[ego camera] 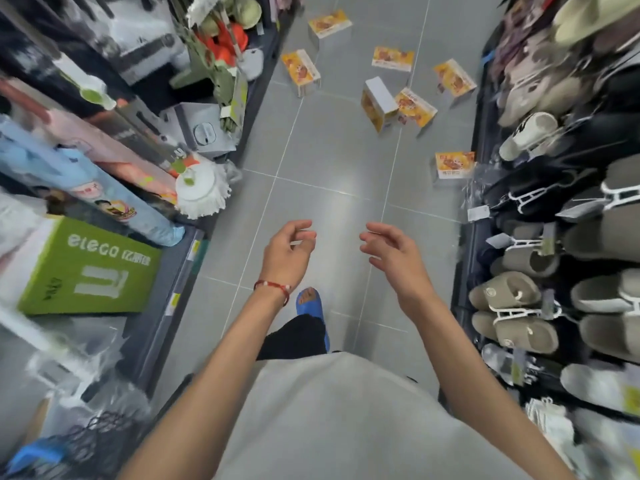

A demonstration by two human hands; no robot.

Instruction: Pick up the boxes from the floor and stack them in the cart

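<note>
- My left hand [289, 252] and my right hand [391, 252] are both out in front of me, with nothing in them.
- The fingers on both hands are a little bent and spread apart. They grip nothing.
- The boxes [414, 108] are scattered on the grey floor [322, 161] ahead of me. They are well apart from my hands.
- The nearest box [454, 165] sits on the right, just beside the slipper rack [554, 237].
- More yellow boxes lie further up the aisle. One of them [379, 105] is tipped with a white side up and touches its neighbour.
- I think I am at the step of going to fetch a box. No box is picked up in this view.
- Next I must step forward, bend down, and put a hand on each side of the nearest box. It looks light and easy to lift.
- My foot in a blue slipper [310, 303] is under my left wrist, where I wear a red bracelet [273, 287].
- I cannot see the cart clearly. A black mesh thing [100, 441] sits low on my left, but it is blurry, so I cannot tell if that is it.
- So I cannot tell how many boxes are stacked already.
- The edges of the view are smeared, and the words on the boxes are too small to read.
- The top box [329, 24] is near the edge, and there may be more past it.
</note>
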